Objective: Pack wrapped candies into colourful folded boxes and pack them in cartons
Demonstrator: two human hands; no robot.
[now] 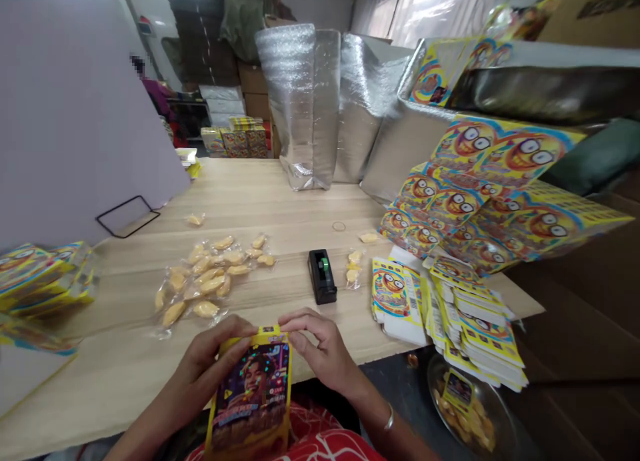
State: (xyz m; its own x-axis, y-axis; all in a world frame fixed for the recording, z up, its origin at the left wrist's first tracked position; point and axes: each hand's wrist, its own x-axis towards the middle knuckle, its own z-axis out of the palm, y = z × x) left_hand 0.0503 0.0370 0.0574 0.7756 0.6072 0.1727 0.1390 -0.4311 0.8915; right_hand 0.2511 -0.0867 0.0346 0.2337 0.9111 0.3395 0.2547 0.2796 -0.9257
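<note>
A yellow printed cardboard box [255,394] stands tilted at the table's near edge, close to my body, its dark picture panel facing up. My left hand [213,347] grips its upper left, thumb over the front and fingers along the top. At the top right corner, my right hand [325,347] has its fingertips and thumb closed on the top flap edge. A black tape dispenser [321,284] with a green roll lies just beyond. Individually wrapped yellow cookies [213,284] are scattered to the left of it, and a few wrapped cookies [353,269] lie to its right.
Flattened yellow cartons [470,321] pile up at the right edge. Shrink-wrapped box packs [460,204] rise behind them. Silver foil bags [313,107] stand at the back. More packs [45,277] sit at left. Below right, a metal bowl [505,411] holds cookies. A person [155,91] is far behind.
</note>
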